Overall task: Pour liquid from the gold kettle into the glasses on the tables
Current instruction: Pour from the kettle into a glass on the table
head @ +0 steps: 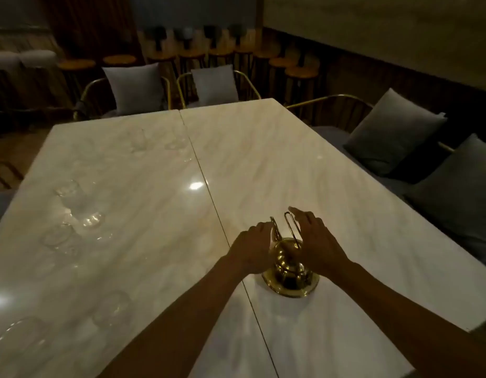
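Across the frame, two marble tables (291, 165) butted together; blurred glasses (78, 205) left half, apparently empty. Gold kettle (289, 264) lower centre beside the seam. Risk: tall kettle tipping if nudged. Left hand (254, 248) and right hand (315, 241) flank it, fingers spread, gripping nothing.

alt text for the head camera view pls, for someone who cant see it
A person's left hand and right hand, both open, flank a gold kettle standing on a pale marble table. Several clear glasses stand on the adjoining table to the left. Gold-framed chairs with grey cushions ring the tables in a dim room.
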A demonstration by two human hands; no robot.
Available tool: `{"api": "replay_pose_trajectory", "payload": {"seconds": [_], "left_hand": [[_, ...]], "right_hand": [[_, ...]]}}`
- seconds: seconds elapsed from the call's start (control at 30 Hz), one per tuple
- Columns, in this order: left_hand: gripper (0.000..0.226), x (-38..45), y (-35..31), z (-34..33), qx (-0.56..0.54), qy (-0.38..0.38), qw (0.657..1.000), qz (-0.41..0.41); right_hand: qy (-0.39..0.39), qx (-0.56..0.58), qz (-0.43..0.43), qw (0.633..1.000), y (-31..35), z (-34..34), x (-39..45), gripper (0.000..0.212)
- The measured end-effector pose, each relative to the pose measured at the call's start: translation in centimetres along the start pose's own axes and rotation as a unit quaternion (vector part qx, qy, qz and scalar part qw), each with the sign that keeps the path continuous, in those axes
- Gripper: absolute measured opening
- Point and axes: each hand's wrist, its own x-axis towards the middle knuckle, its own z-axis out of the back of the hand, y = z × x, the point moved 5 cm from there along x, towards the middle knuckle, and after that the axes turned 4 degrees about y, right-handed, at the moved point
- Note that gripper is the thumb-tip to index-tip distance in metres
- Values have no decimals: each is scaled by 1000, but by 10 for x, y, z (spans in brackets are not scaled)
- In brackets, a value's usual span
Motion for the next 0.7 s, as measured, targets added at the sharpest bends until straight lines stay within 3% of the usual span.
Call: {"api": "replay_pose_trajectory", "payload": {"seconds": [0.13, 0.23, 0.53, 0.7], "left_hand": [[62, -3, -2, -35, -7, 28, 1000, 8], [60, -4, 3, -60, -29, 27, 999, 20], [69, -32, -22, -103, -132, -61, 989, 9], [74, -37, -39, -133, -150, -119, 979, 61]], "right_hand": [[17, 45, -97, 994, -15, -11, -11, 74], [17, 91, -117, 989, -25, -13, -14, 63], [31, 173, -62, 983, -53, -16, -12, 67], [-16, 247, -30, 969, -59, -22, -22, 52]]}}
